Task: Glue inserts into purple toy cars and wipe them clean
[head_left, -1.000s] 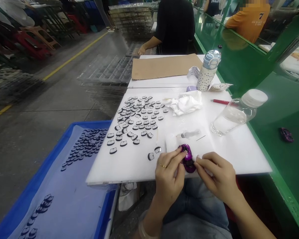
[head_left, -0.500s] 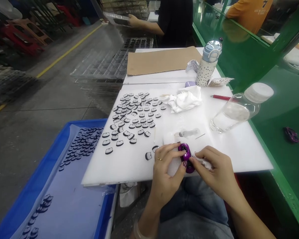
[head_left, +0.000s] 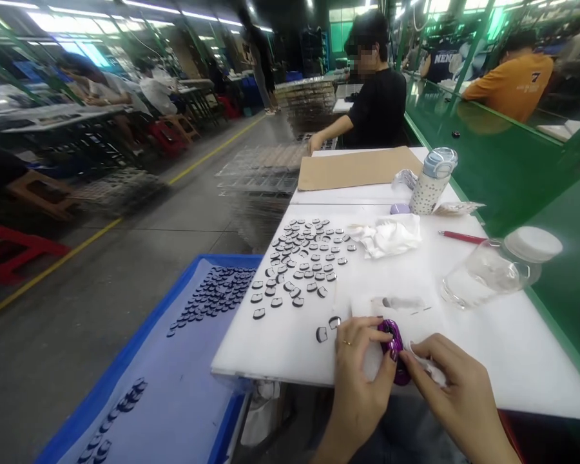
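Thumb and fingers of the left hand [head_left: 365,367] are holding the purple car [head_left: 395,341] in a narrow pinch, while the right hand [head_left: 457,380] is gripping a white wad [head_left: 435,370], its fingertips meeting the car's side. The car is staying between the hands at the near edge of the table [head_left: 290,351]; whether it is resting there, I'm not managing to tell. Careful handling, I'm thinking, is calling for a firm left pinch, light right-hand pressure and nails kept off the gloss. The shell is gleaming, rounded, seemingly hard plastic; the wad is looking soft and crumpled. Small, curved black pieces [head_left: 276,301] are lying scattered leftward; a clear, round-shouldered bottle [head_left: 497,274] is standing to the right.
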{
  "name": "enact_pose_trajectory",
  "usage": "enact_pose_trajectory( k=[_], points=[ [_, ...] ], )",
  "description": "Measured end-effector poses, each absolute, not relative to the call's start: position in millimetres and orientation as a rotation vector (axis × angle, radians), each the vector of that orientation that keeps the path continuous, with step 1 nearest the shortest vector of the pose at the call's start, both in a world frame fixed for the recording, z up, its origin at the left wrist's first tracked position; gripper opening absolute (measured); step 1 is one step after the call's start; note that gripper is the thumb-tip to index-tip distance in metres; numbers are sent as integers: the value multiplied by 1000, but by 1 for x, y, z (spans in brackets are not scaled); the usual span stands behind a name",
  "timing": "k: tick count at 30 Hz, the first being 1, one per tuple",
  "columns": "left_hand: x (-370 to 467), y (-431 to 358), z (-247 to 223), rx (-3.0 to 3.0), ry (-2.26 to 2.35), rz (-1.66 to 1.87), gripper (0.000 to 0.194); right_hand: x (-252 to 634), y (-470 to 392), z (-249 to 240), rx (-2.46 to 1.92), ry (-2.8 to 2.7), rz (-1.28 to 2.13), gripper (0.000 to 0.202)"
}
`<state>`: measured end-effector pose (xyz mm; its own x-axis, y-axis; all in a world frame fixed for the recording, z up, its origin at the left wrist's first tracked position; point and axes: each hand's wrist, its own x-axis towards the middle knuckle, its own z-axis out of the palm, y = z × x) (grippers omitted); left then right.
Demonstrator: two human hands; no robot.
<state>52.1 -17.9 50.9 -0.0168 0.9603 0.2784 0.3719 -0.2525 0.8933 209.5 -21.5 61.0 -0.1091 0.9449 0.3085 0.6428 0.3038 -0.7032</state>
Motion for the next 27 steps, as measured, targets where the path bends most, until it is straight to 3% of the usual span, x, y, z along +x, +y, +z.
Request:
enact_pose_trajectory(
  k=[7, 13, 15, 18, 23, 27],
  points=[
    [54, -18, 44, 1680, 1397, 1307, 15, 265, -25, 61, -1326, -1923, 506, 17],
    [56, -20, 35, 1656, 1382, 1324, 18, 313, 1, 51, -1858, -1650, -203, 58],
    [55, -20, 33, 1654, 1364, 1330, 18, 297, 0, 50, -1804, -1698, -304, 57],
    [54, -21, 30, 1640, 1325, 1364, 23, 251, -15, 46, -1545, -1764, -163, 37],
    [49, -22, 21, 1727, 1243, 1401, 41, 183, -30, 42, -1485, -1879, -15, 43],
    [49, -24, 11, 1818, 1278, 1435, 51, 198, -29, 40, -1512, -1889, -35, 36]
  ],
)
